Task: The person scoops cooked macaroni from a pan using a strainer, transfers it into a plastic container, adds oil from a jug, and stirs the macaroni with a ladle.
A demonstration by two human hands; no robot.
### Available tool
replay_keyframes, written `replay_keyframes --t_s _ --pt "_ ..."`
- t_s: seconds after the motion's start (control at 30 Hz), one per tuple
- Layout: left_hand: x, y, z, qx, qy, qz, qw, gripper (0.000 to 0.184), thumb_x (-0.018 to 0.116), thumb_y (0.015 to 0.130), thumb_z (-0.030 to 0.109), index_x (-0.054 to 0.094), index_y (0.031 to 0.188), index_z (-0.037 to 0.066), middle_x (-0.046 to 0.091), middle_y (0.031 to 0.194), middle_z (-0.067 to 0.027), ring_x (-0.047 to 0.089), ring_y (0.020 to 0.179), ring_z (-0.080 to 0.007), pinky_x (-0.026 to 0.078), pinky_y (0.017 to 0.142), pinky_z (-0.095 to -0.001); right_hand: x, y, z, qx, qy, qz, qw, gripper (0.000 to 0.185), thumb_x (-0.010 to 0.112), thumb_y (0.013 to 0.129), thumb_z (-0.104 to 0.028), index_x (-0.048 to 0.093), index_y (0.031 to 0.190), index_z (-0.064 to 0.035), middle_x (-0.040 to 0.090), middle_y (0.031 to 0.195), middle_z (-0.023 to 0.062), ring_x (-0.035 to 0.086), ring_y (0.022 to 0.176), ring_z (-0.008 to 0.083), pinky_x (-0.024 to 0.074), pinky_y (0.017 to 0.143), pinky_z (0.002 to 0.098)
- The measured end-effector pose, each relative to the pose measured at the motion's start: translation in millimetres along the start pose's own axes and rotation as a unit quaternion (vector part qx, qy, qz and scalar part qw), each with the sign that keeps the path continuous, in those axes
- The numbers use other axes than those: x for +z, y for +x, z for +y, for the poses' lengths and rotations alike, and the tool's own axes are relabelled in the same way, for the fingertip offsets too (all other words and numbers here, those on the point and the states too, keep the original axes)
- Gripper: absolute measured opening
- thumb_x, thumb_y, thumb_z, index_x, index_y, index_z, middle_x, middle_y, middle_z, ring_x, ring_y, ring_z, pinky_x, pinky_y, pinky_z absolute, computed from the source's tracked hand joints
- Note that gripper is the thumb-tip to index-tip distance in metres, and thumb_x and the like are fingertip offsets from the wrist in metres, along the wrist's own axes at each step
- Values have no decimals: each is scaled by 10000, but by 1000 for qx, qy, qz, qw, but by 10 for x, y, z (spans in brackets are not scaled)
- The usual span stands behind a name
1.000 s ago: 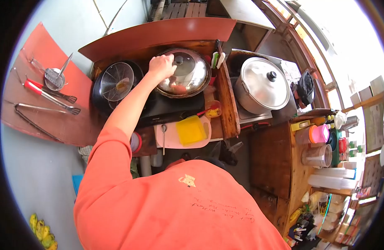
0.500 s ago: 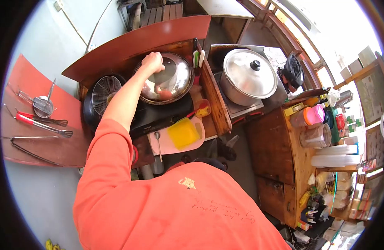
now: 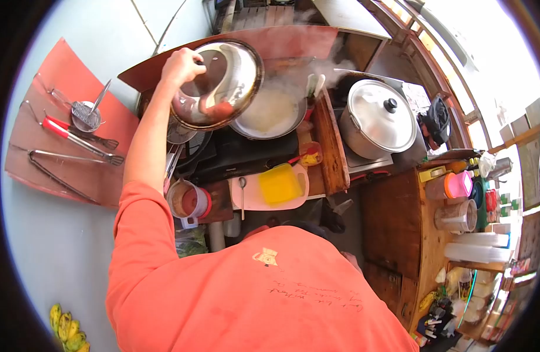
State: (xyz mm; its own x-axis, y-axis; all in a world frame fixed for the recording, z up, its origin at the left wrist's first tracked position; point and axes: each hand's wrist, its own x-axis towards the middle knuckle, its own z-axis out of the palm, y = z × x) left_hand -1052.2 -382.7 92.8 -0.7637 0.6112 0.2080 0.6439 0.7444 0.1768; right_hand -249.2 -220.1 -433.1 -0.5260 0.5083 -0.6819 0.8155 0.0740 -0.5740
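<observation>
My left hand (image 3: 182, 67) is closed on the knob of the metal lid (image 3: 238, 76), which it holds tilted, up and left of the wok. Under and beside the lid, the wok (image 3: 271, 112) lies uncovered on the stove, with pale, steaming contents. The lid hides part of its left side. At the right edge of my shirt a small patch of skin (image 3: 352, 259) shows, perhaps my right hand; its fingers cannot be made out.
A large lidded pot (image 3: 378, 120) stands to the right beyond a wooden divider (image 3: 333, 144). In front of the stove lies a pink board (image 3: 252, 193) with a yellow sheet (image 3: 280, 184) and a spoon (image 3: 242, 193). Utensils hang on the red panel (image 3: 53, 141) at left.
My left hand has lifted the lid off the wok and moved it left and up. The wok's contents and rising steam now show. The view has shifted.
</observation>
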Motion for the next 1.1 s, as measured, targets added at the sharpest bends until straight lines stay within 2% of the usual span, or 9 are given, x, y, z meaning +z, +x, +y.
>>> replay_keyframes --t_s 0.2,0.5,0.57,0.7,0.93,1.0,1.03,1.07,1.1 --pt "121 -245 -1050 -125 41 -70 989 313 756 691 276 781 974 144 741 994 -151 713 953 -326 566 875 -423 -218 -177 -937 3 84 -20 996 378 611 951 -242 657 1234 4 689 1178 115 637 1046 209 512 886 351" --pt "716 -649 -1614 -214 72 -85 970 347 756 749 295 738 1069 161 712 1145 -143 679 1070 -331 546 920 -448 54 72 -261 43 25 -79 996 383 563 922 -294 690 1173 -34 692 1148 190 661 1079 291 522 910 387" --pt "671 -680 -1549 -217 82 -75 970 392 768 751 306 720 1115 167 701 1174 -135 668 1099 -327 542 931 -458 -25 97 -189 -212 -306 -100 923 371 585 880 -269 698 1140 -31 683 1160 201 647 1097 343 518 930 408" --pt "649 -783 -1433 -234 95 -56 966 419 734 788 339 697 1180 197 683 1221 -126 656 1124 -332 540 935 -481 -51 189 -173 -260 -256 -79 928 348 590 863 -257 703 1117 -48 681 1135 207 640 1080 372 519 928 429" --pt "567 -1030 -1267 -197 136 -31 970 530 726 818 418 624 1297 215 684 1218 -137 657 1118 -348 542 918 -496 -247 459 -845 -152 -188 -120 963 336 567 879 -249 695 1136 -75 675 1165 200 639 1086 375 525 905 439" --pt "384 -1263 -1015 -139 123 66 980 538 724 817 423 621 1293 195 718 1121 -131 684 1039 -336 552 876 -472 -194 693 -825 111 213 -128 962 296 582 912 -252 688 1108 -59 708 1111 145 669 1028 311 536 874 405" --pt "288 -1409 -831 -127 85 110 982 512 726 809 423 648 1251 176 717 1102 -146 689 1016 -324 556 861 -452 -145 841 -771 110 202 -138 963 296 582 912 -252 688 1108 -59 708 1111 145 669 1028 311 536 874 405" --pt "157 -1624 -563 -127 46 147 980 484 727 803 419 674 1205 156 722 1062 -155 695 969 -332 556 851 -448 -109 1072 -564 -154 -96 -194 964 299 592 935 -268 684 1107 -42 715 1069 118 673 981 258 537 843 371" --pt "140 -1852 -420 -85 -19 188 978 432 704 848 403 692 1169 114 714 1061 -196 686 988 -376 552 860 -450 -70 1334 -294 -408 -355 -78 838 308 602 958 -284 679 1106 -25 722 1026 91 677 934 205 538 813 337"
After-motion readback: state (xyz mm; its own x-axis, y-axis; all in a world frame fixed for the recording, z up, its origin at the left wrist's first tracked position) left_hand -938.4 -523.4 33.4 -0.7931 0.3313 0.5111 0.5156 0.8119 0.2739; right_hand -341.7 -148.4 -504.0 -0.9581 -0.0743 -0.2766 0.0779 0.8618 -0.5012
